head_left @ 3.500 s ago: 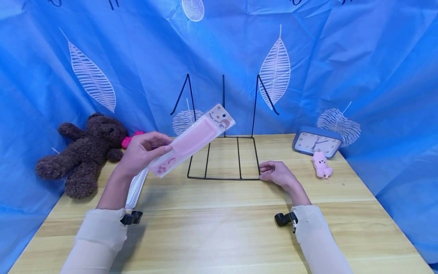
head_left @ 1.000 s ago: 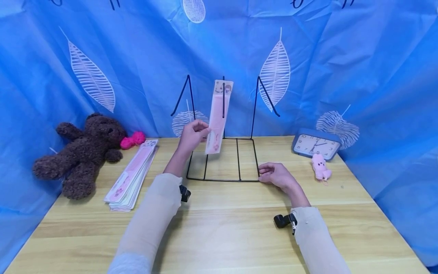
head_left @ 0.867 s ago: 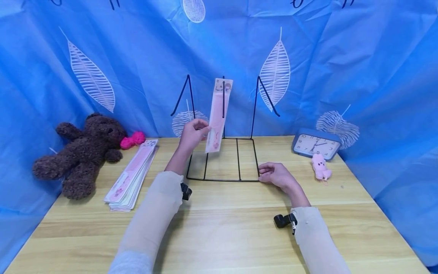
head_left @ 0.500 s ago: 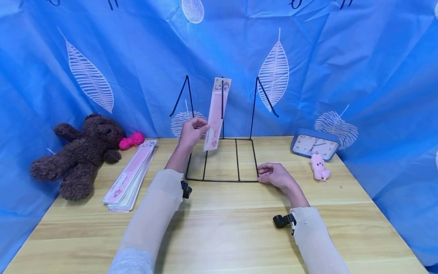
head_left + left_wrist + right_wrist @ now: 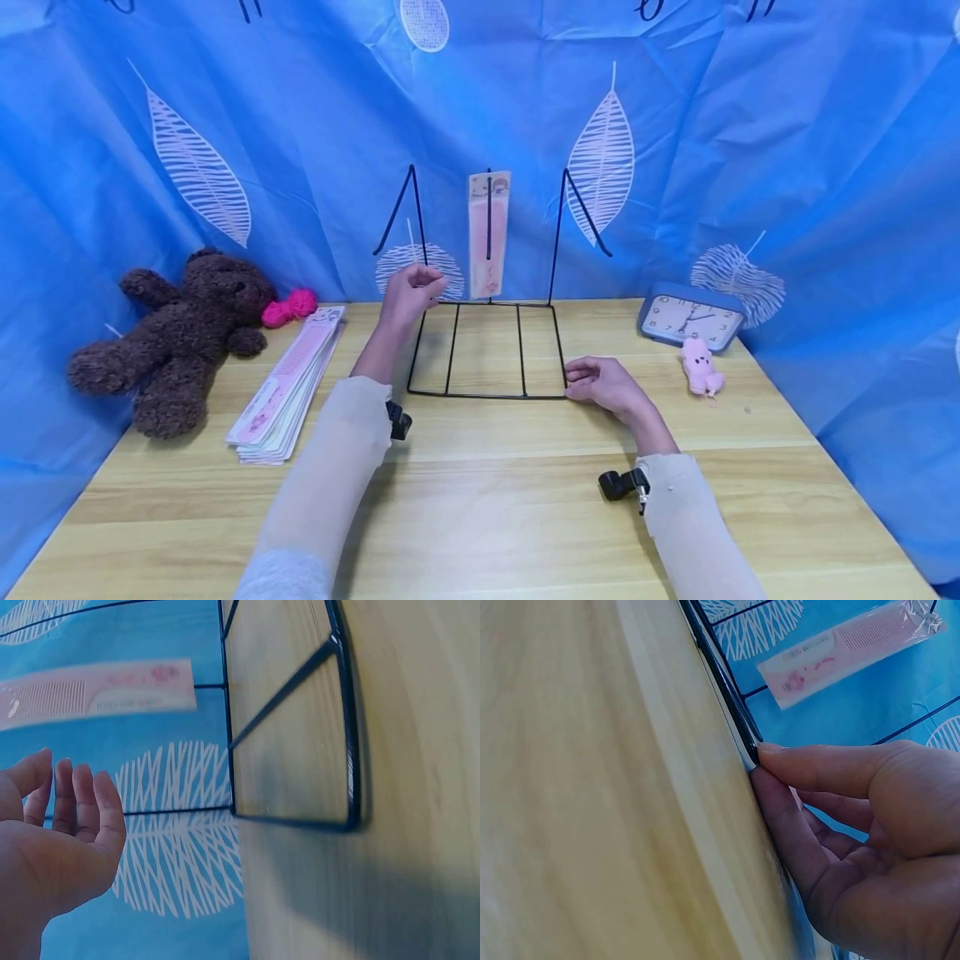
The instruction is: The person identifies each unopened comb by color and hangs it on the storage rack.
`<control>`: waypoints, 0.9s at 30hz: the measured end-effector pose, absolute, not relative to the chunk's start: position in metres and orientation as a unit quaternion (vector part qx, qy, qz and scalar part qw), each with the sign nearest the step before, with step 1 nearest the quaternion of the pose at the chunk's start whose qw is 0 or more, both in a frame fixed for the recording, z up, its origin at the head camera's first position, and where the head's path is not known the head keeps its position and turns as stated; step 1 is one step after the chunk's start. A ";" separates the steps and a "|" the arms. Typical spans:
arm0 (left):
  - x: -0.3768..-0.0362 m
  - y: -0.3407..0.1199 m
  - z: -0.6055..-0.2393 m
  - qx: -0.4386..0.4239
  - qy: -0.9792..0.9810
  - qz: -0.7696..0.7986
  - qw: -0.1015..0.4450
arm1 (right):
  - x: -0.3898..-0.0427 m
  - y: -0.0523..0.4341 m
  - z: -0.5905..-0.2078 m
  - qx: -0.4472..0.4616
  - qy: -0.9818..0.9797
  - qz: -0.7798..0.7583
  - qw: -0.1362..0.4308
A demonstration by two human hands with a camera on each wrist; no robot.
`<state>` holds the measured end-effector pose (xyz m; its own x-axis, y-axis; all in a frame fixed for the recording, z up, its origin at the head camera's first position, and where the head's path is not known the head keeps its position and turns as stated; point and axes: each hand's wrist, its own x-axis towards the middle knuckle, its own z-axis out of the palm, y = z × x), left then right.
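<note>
A pink comb in its clear package [image 5: 488,235] hangs upright on the middle hook of a black wire rack [image 5: 486,392] at the back of the wooden table [image 5: 495,500]. My left hand [image 5: 412,290] hovers just left of the package's lower end, fingers relaxed and holding nothing. The left wrist view shows that open left hand [image 5: 67,817] apart from the comb package [image 5: 97,694]. My right hand [image 5: 576,385] pinches the front right corner of the rack's base. In the right wrist view, the right hand's [image 5: 759,761] thumb and forefinger meet on the rack's base wire [image 5: 724,690].
A stack of more packaged combs [image 5: 288,385] lies left of the rack. A brown teddy bear [image 5: 176,329] and a pink pom [image 5: 288,307] sit at the far left. A blue clock [image 5: 693,317] and small pink toy [image 5: 701,362] sit at the right. A blue curtain hangs close behind.
My left hand carried the comb package from the left to the rack, hung it on the middle hook, then let go and drew back slightly. The right hand stayed on the rack.
</note>
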<state>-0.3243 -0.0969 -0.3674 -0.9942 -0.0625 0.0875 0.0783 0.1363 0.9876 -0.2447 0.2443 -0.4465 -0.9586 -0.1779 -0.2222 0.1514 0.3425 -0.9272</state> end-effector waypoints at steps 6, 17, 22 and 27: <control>-0.317 -0.118 -0.373 0.010 -0.744 -0.666 0.046 | -0.245 0.245 -0.447 -0.014 0.809 -0.570 0.143; -0.298 -0.172 -0.385 0.027 -0.767 -0.639 0.047 | -0.246 0.249 -0.447 -0.008 0.803 -0.577 0.146; -0.284 -0.195 -0.385 0.026 -0.776 -0.629 0.045 | -0.246 0.248 -0.447 -0.010 0.803 -0.578 0.147; -0.272 -0.219 -0.386 0.037 -0.786 -0.615 0.046 | -0.245 0.246 -0.448 -0.010 0.800 -0.581 0.148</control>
<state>-0.2721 -0.2190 -0.3863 -0.9931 -0.1144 0.0261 -0.0021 0.2403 0.9707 -0.2454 0.2458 -0.4475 -0.9559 -0.1885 -0.2253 0.1557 0.3252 -0.9327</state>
